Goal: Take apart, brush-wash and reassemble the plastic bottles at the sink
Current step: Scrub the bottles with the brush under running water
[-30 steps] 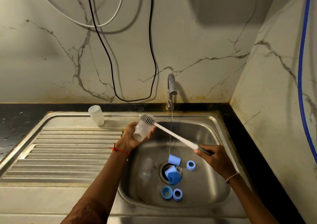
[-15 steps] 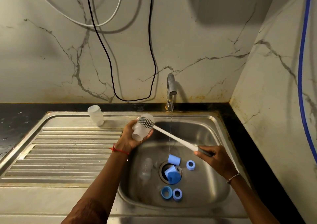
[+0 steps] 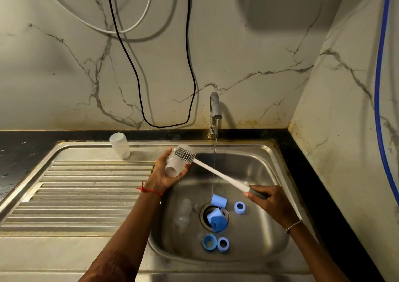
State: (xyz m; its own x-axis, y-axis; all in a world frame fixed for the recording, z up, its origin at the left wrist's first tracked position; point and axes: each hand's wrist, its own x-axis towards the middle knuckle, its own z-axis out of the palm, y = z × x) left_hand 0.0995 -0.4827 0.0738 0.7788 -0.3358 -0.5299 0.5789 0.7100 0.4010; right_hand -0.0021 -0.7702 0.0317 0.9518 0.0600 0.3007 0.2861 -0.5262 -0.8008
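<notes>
Though the brush (image 3: 218,174) bristles sit slightly lower than before, the clear bottle (image 3: 174,165) lies above the sink (image 3: 267,152) in the left hand (image 3: 164,174), fingers curled round it; the right hand (image 3: 273,203) grips the brush handle.

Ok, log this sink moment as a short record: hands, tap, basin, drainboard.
left hand: holds clear bottle, mouth toward camera
right hand: grips brush by handle, bristles on that bottle's far end
tap: running, thin stream
basin: blue parts around drain, second bottle lying beside it
drainboard: third bottle standing at back edge
</notes>
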